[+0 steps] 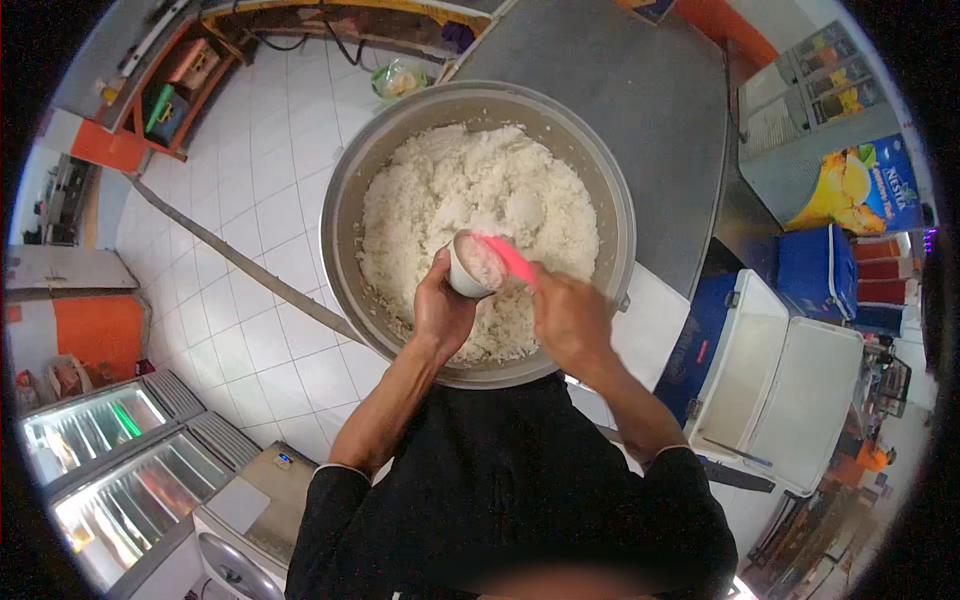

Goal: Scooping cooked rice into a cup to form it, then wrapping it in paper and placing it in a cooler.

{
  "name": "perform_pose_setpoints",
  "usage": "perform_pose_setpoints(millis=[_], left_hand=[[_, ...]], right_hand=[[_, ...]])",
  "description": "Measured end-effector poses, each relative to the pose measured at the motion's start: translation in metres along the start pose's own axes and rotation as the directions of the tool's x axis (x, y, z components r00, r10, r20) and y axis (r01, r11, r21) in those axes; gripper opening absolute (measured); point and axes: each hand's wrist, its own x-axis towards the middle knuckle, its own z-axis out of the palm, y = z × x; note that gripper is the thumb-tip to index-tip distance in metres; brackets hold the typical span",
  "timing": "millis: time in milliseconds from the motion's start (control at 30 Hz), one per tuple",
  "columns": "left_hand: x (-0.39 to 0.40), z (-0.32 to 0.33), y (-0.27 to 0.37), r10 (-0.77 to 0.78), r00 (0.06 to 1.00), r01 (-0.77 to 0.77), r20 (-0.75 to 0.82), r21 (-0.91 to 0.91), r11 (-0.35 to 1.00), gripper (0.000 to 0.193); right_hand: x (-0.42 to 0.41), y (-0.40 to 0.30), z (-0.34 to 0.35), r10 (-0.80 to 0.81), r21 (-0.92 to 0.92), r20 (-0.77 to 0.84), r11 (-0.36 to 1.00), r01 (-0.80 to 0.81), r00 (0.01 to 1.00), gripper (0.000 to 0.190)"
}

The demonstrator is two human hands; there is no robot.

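A large round metal pot [347, 217] full of cooked white rice [480, 176] stands before me. Over the near part of the rice, my left hand [442, 311] holds a small white cup [466, 281], tilted so its mouth faces up and to the right. Rice shows inside the cup. My right hand [571, 319] grips a pink rice paddle [512, 259], whose blade reaches to the cup's rim. The right hand is slightly blurred. A rounded mound of rice [523, 210] rises just beyond the cup.
A dark grey counter [667, 112] lies behind and right of the pot. An open cooler box [750, 360] and a blue cooler [814, 270] stand at right. White floor tiles [262, 300] extend left, towards glass-topped display freezers [142, 510]. A green plastic bag [396, 79] lies past the pot.
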Motion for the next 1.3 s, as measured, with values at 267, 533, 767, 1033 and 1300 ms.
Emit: perform_pose_setpoints(millis=[267,533,767,1033,1300], left_hand=[[-0.011,-0.009,0.011,0.047,0.998,-0.044,-0.030,0.100,0.994,0.047],[-0.018,-0.037,0.029,0.183,0.980,-0.187,-0.073,-0.063,0.980,0.044],[-0.018,-0.011,0.015,0.236,0.970,-0.243,-0.063,-0.125,0.962,0.039],[-0.012,-0.008,0.013,0.479,0.876,-0.479,0.061,-0.013,0.878,0.037],[-0.023,-0.017,0.034,0.174,0.981,-0.169,0.091,-0.059,0.984,0.048]], right_hand=[[0.018,-0.004,-0.017,0.074,-0.004,0.153,0.997,-0.074,0.985,0.034],[0.015,0.028,0.004,0.351,-0.523,0.403,0.846,-0.102,0.846,0.026],[0.002,-0.032,0.004,0.067,-0.236,-0.063,0.968,-0.080,0.996,0.033],[-0.015,-0.062,0.034,-0.066,-0.207,-0.086,0.977,0.048,0.994,0.050],[-0.003,-0.042,-0.009,-0.005,-0.038,-0.068,0.999,0.003,0.998,0.038]])
